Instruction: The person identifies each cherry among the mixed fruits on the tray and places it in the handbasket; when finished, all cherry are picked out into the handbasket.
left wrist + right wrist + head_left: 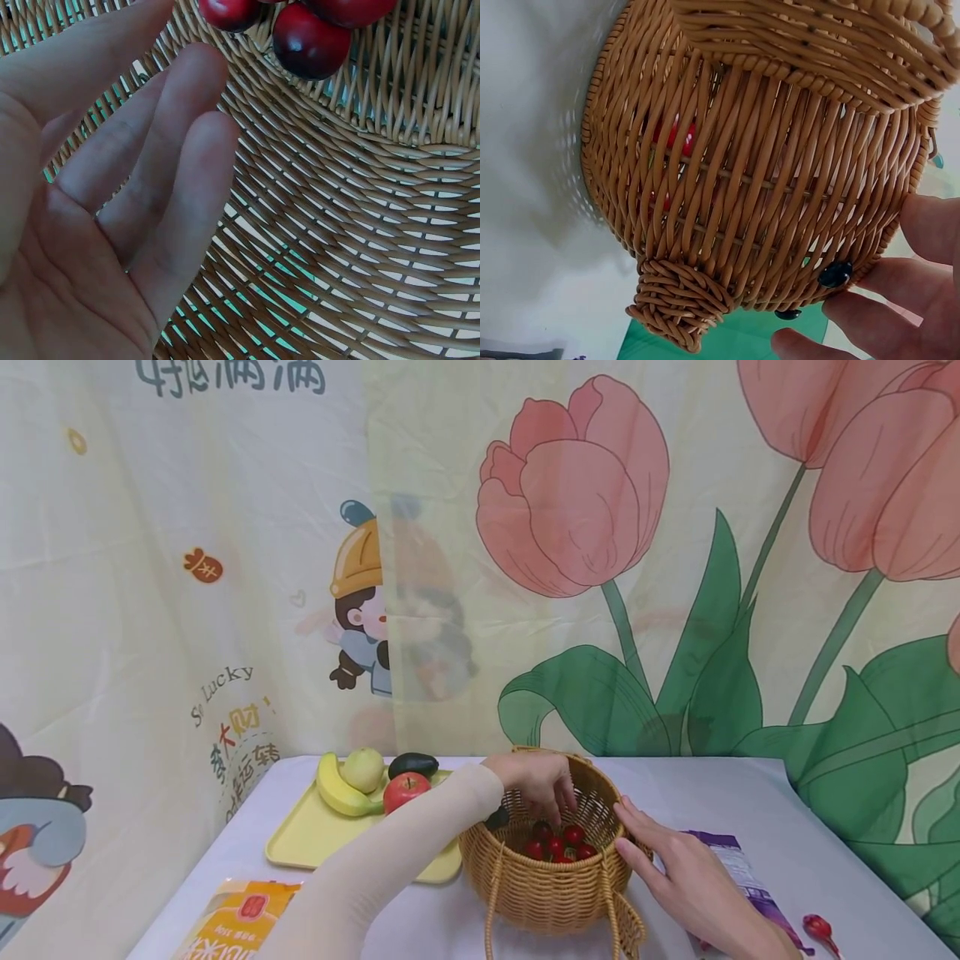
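The wicker basket (551, 893) holds several shiny, dark red round fruits (555, 846) that look like cherries. My left hand (536, 783) reaches down inside it, palm and loosely bent fingers showing in the left wrist view, with nothing between them. The red fruits (311, 41) lie just beyond those fingertips, close to the woven wall (352, 202). On the basket's right side, my right hand (686, 868) touches the rim with fairly straight fingers. Black bead-like knobs (835, 274) sit on the basket wall beside the right fingers in the right wrist view.
Left of the basket, a yellow tray (300, 843) bears a banana (337, 789), a pale green round fruit (363, 769), a red apple (407, 792) and a dark oval fruit (413, 765). An orange packet (236, 918), a purple packet (738, 872) and a stemmed red piece (817, 929) lie around.
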Motion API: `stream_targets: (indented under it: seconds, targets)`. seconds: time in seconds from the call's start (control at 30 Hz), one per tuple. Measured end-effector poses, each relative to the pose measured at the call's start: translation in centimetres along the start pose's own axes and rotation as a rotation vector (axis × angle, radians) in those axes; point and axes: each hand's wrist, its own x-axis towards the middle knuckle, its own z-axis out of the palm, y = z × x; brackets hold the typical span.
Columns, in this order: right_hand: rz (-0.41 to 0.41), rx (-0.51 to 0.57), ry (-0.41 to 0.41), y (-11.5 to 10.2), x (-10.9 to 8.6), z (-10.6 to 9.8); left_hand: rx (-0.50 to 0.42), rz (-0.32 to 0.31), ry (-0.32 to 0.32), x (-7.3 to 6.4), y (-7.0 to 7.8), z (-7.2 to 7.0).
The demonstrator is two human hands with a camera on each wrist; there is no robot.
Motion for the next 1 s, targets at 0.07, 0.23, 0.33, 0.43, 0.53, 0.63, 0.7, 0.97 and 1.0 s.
stream_targets:
  seconds: [0.07,0.23,0.33,0.43,0.53,0.63,0.7,0.97,1.0]
  targets:
    - [-0.005,0.0,0.004,0.1,0.1,0.0,0.003,0.003,0.004,0.0,0.0,-0.1]
    - [-0.005,0.005,-0.01,0.2,0.3,-0.1,0.029,0.015,0.016,0.2,0.2,0.0]
    - [-0.004,0.006,-0.018,0.3,0.2,-0.1,0.07,0.026,0.03,0.2,0.5,-0.3]
    - [-0.023,0.002,0.005,0.4,0.2,-0.1,0.106,0.049,0.06,0.0,0.8,-1.1]
    - [-0.043,-0.011,0.035,0.5,0.3,-0.1,0.132,0.086,0.135,-0.7,0.8,-2.3]
    - [-0.051,-0.019,0.046,0.5,0.5,-0.2,0.158,0.144,0.272,-2.1,0.7,-3.4]
    - [-0.051,-0.023,0.047,0.6,0.5,-0.3,0.157,0.178,0.391,-3.5,0.5,-4.0]
    - [-0.025,-0.031,0.054,0.7,0.3,-0.6,0.092,0.045,0.708,-12.7,-1.5,-3.4]
    - [-0.008,-0.035,0.054,0.7,0.2,-0.6,0.145,0.006,0.745,-14.0,-2.0,-2.8]
